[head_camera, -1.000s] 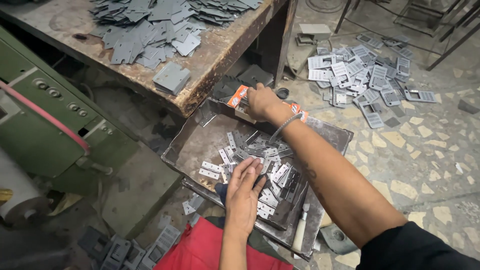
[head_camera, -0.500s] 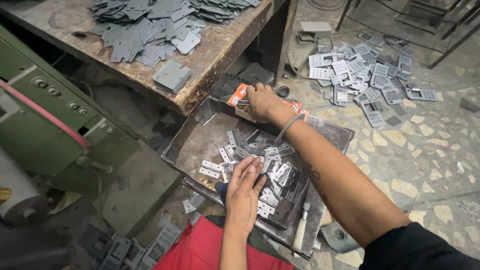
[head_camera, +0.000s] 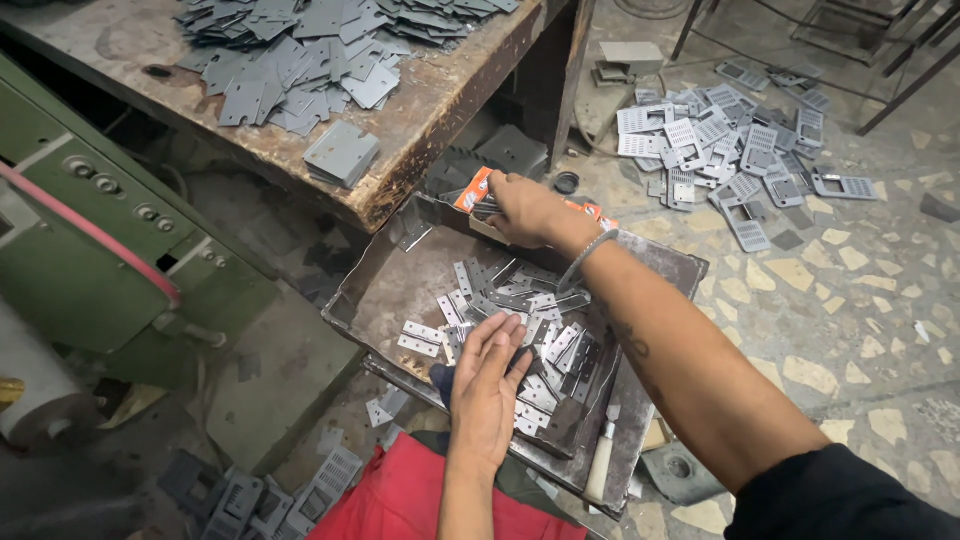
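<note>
While the right hand (head_camera: 525, 208) reaches across to the far edge of the shallow, dark, rusty metal tray (head_camera: 385, 300), its fingers are clenched around a small orange-and-white packet (head_camera: 472, 190) that sits right at the tray's far rim, just below the near edge of the worn wooden desk (head_camera: 440, 110). Nearer the body, the left hand (head_camera: 487, 385) lies palm down with fingers spread and released, holding nothing, pressing flat on the near side of a loose heap of small silvery rectangular metal plates with punched holes (head_camera: 520, 315). That heap spreads from the tray's middle toward its near right corner, so it lies directly under and just beyond the left hand's fingertips, and well on the near side of the right hand; the left hand is plainly the nearer one to it. Individual plates point every way, with no common long axis. A pale-handled tool (head_camera: 598, 470) rests at the tray's near right edge. On the desk top lies a pile of larger flat grey sheet-metal blanks (head_camera: 300, 60), and on the speckled stone floor (head_camera: 860, 290) to the right is a scatter of grey perforated metal panels (head_camera: 730, 150).
</note>
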